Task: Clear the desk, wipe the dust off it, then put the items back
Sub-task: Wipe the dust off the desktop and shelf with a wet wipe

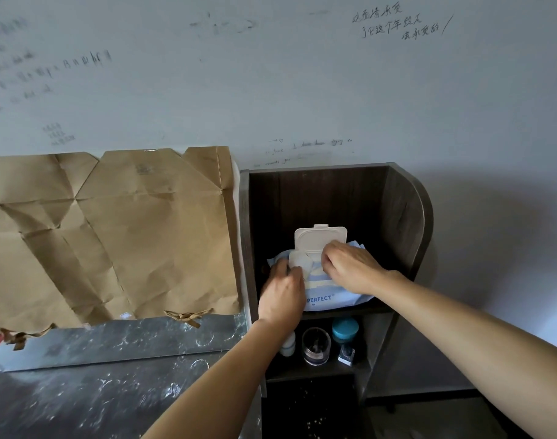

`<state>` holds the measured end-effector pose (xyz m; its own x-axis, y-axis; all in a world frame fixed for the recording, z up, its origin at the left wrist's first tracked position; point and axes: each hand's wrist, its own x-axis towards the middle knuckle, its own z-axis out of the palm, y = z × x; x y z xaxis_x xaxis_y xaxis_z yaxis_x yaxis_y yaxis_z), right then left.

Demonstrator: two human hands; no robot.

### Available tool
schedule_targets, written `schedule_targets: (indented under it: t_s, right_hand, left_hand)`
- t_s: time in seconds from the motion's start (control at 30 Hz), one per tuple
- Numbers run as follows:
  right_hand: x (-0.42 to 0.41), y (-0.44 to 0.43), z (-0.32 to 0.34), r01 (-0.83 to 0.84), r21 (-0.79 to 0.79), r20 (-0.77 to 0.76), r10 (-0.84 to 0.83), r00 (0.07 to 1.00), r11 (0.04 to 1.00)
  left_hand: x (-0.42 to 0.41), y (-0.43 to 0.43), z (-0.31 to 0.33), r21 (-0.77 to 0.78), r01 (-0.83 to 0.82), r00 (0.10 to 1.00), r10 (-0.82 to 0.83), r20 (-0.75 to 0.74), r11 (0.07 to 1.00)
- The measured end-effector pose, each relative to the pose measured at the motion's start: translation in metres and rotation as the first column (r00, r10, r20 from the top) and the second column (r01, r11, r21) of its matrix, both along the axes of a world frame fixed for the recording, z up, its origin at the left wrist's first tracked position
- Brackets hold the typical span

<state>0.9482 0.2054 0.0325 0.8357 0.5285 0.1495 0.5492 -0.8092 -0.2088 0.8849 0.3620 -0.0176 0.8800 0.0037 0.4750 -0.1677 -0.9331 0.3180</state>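
A blue and white pack of wet wipes (329, 300) lies on the top shelf of a dark wooden shelf unit (407, 217), its white flip lid (320, 237) standing open. My left hand (283, 291) presses on the pack's left end and holds it down. My right hand (350, 266) is over the opening, with its fingers pinched on a white wipe (299, 261) that sticks out of the pack. The dusty, marbled grey desk (96, 403) lies at the lower left.
Crumpled brown paper (112, 236) is taped over a mirror (128, 340) that leans on the scribbled wall behind the desk. On the lower shelf stand a white bottle (288, 345), a dark glass jar (316, 345), a teal-lidded jar (345, 329) and a small bottle (347, 354).
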Motion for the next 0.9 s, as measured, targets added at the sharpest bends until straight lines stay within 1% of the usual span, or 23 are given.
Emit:
schedule_targets:
  t_s: [0.07, 0.13, 0.17, 0.27, 0.33, 0.4, 0.43, 0.47, 0.5, 0.57, 0.63, 0.77, 0.8, 0.9]
  right_hand:
    - [0.002, 0.000, 0.002, 0.062, 0.096, -0.083, -0.054, 0.995, 0.993]
    - [0.006, -0.001, 0.009, 0.125, 0.308, -0.170, -0.075, 0.983, 0.943]
    - [0.006, -0.002, 0.015, 0.160, 0.426, -0.205, -0.077, 0.976, 0.891]
    - [0.004, -0.005, 0.036, 0.260, 0.680, -0.260, -0.106, 0.960, 0.686]
    - [-0.002, -0.007, 0.049, 0.310, 0.821, -0.289, -0.119, 0.950, 0.480]
    - [-0.010, -0.007, 0.062, 0.327, 0.909, -0.310, -0.105, 0.945, 0.259]
    - [-0.014, -0.007, 0.067, 0.319, 0.930, -0.302, -0.112, 0.947, 0.184]
    - [-0.018, -0.007, 0.072, 0.304, 0.943, -0.286, -0.135, 0.949, 0.137]
    - [-0.022, -0.008, 0.076, 0.279, 0.954, -0.259, -0.170, 0.951, 0.108]
    - [-0.025, -0.008, 0.083, 0.216, 0.973, -0.189, -0.258, 0.948, 0.078]
    - [-0.025, -0.009, 0.088, 0.144, 0.988, -0.115, -0.323, 0.939, 0.065]
    - [-0.026, -0.012, 0.090, 0.023, 0.999, -0.012, -0.350, 0.937, 0.027]
    - [-0.026, -0.012, 0.092, 0.003, 1.000, 0.005, -0.364, 0.931, 0.022]
    - [-0.028, -0.013, 0.106, -0.076, 0.997, 0.073, -0.420, 0.905, 0.008]
  left_hand:
    - [0.000, 0.001, 0.000, -0.071, -0.007, 1.000, 0.008, 0.006, 0.997]
    - [-0.001, 0.000, 0.002, -0.127, -0.008, 1.000, 0.006, -0.020, 0.992]
    - [-0.002, 0.000, 0.004, -0.156, 0.001, 1.000, -0.003, -0.013, 0.988]
    - [-0.006, 0.000, 0.009, -0.317, 0.022, 1.000, -0.022, 0.004, 0.948]
    - [-0.007, 0.001, 0.012, -0.412, -0.015, 0.998, -0.010, -0.057, 0.911]
    - [-0.005, 0.002, 0.014, -0.435, -0.032, 0.996, -0.007, -0.088, 0.900]
    - [-0.004, 0.002, 0.014, -0.416, -0.005, 0.998, -0.023, -0.063, 0.909]
    - [-0.002, 0.002, 0.015, -0.374, 0.029, 0.999, -0.043, -0.029, 0.927]
    - [0.000, 0.001, 0.015, -0.313, 0.053, 0.998, -0.057, -0.004, 0.948]
    - [0.003, 0.002, 0.014, -0.179, 0.079, 0.997, -0.081, -0.001, 0.981]
    - [0.005, 0.003, 0.015, -0.057, 0.108, 0.992, -0.111, -0.055, 0.993]
    - [0.007, 0.008, 0.018, 0.153, 0.208, 0.964, -0.176, -0.199, 0.966]
    - [0.007, 0.010, 0.019, 0.176, 0.224, 0.958, -0.184, -0.221, 0.958]
    - [0.010, 0.010, 0.021, 0.182, 0.251, 0.942, -0.197, -0.273, 0.951]
